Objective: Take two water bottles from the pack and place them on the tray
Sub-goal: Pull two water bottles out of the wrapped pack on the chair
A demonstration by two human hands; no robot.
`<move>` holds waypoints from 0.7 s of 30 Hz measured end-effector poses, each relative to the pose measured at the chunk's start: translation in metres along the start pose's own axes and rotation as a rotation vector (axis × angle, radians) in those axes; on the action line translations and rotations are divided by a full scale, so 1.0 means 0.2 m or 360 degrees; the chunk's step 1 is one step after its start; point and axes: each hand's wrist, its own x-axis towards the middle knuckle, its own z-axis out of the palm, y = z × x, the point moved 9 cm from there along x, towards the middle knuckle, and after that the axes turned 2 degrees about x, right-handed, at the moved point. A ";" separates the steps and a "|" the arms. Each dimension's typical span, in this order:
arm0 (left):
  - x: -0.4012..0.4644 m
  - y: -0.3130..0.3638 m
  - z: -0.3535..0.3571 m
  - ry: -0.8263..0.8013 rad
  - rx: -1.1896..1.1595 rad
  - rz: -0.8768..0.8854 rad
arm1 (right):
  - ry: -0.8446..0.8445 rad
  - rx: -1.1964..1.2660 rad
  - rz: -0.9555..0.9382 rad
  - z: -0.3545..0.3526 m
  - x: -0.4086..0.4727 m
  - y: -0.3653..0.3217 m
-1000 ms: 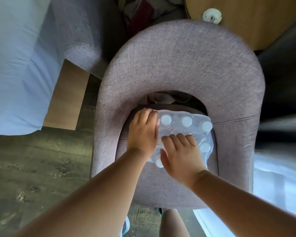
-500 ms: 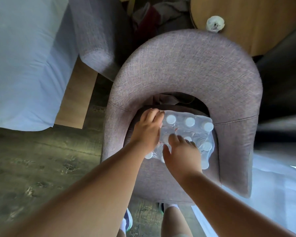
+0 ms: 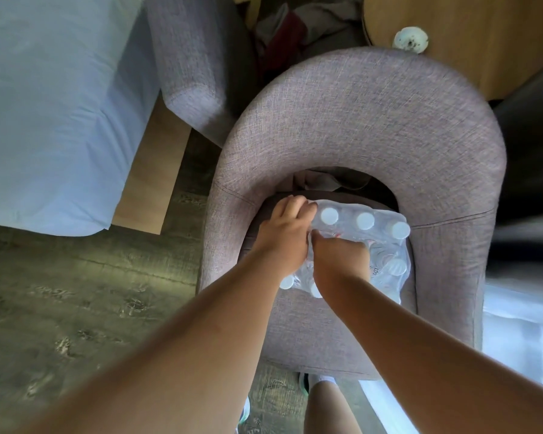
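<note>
A shrink-wrapped pack of water bottles (image 3: 386, 245) with white caps sits on the seat of a grey fabric armchair (image 3: 373, 126). My left hand (image 3: 287, 234) grips the pack's left edge, fingers curled over the plastic wrap. My right hand (image 3: 339, 261) is pushed down into the middle of the pack, its fingers buried in the wrap among the bottles. What those fingers hold is hidden. No tray is in view.
A bed with a light blue sheet (image 3: 51, 104) lies at the left, on a wooden base (image 3: 151, 170). A round wooden table (image 3: 470, 36) with a small white object (image 3: 410, 39) stands behind the chair. Clothes (image 3: 282, 36) lie on the floor beyond. Wood floor (image 3: 76, 292) is at the left.
My right hand went from resting flat on top of the pack to digging its fingers down into the wrap. My left hand kept its hold on the left edge.
</note>
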 end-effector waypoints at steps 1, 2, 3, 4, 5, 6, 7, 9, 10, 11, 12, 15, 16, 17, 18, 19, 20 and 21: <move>0.00 0.00 0.00 -0.0020 0.0014 0.0003 | -0.0025 -0.0017 -0.0017 0.00 0.00 0.00; 0.00 0.00 0.01 -0.0039 0.0023 0.0005 | -0.0035 -0.0014 -0.0034 0.00 -0.01 0.01; 0.00 0.00 0.02 -0.0059 0.0022 0.0003 | -0.0034 0.0009 -0.0048 -0.01 -0.01 0.02; 0.01 0.00 0.03 -0.0078 0.0020 -0.0002 | -0.0031 0.0035 -0.0061 -0.03 -0.02 0.03; 0.01 -0.01 0.03 -0.0100 0.0016 -0.0014 | -0.0035 0.0051 -0.0075 -0.06 -0.03 0.03; 0.02 -0.01 0.04 -0.0124 0.0006 -0.0030 | -0.0040 0.0048 -0.0098 -0.09 -0.05 0.04; 0.02 -0.01 0.05 -0.0149 -0.0007 -0.0048 | -0.0037 0.0029 -0.0133 -0.12 -0.08 0.04; 0.03 -0.02 0.06 -0.0201 -0.0040 -0.0084 | 0.0024 0.0008 -0.0219 -0.21 -0.18 0.06; 0.03 -0.03 0.07 -0.0224 -0.0058 -0.0090 | 0.0064 0.0024 -0.0262 -0.26 -0.23 0.07; 0.03 -0.03 0.07 -0.0235 -0.0066 -0.0086 | 0.0108 0.0048 -0.0302 -0.31 -0.29 0.09; 0.03 -0.03 0.08 -0.0239 -0.0054 -0.0077 | 0.0163 0.0071 -0.0339 -0.37 -0.35 0.12; 0.03 -0.03 0.09 -0.0246 0.0027 -0.0073 | 0.0321 0.0237 -0.0279 -0.57 -0.43 0.26; 0.03 -0.02 0.09 -0.0251 0.0041 -0.0082 | 0.0328 0.0351 -0.0207 -0.62 -0.42 0.33; 0.03 -0.02 0.10 -0.0258 0.0055 -0.0090 | 0.0306 0.0498 -0.0130 -0.64 -0.38 0.40; 0.03 -0.02 0.10 -0.0261 0.0070 -0.0094 | 0.0268 0.0649 -0.0061 -0.65 -0.33 0.45; 0.03 -0.01 0.10 -0.0257 0.0087 -0.0092 | 0.0244 0.0786 -0.0011 -0.66 -0.27 0.50; 0.03 0.00 0.10 -0.0249 0.0103 -0.0084 | 0.0238 0.0904 0.0024 -0.65 -0.21 0.53; 0.03 0.00 0.09 -0.0243 0.0112 -0.0076 | 0.0242 0.1001 0.0054 -0.64 -0.15 0.55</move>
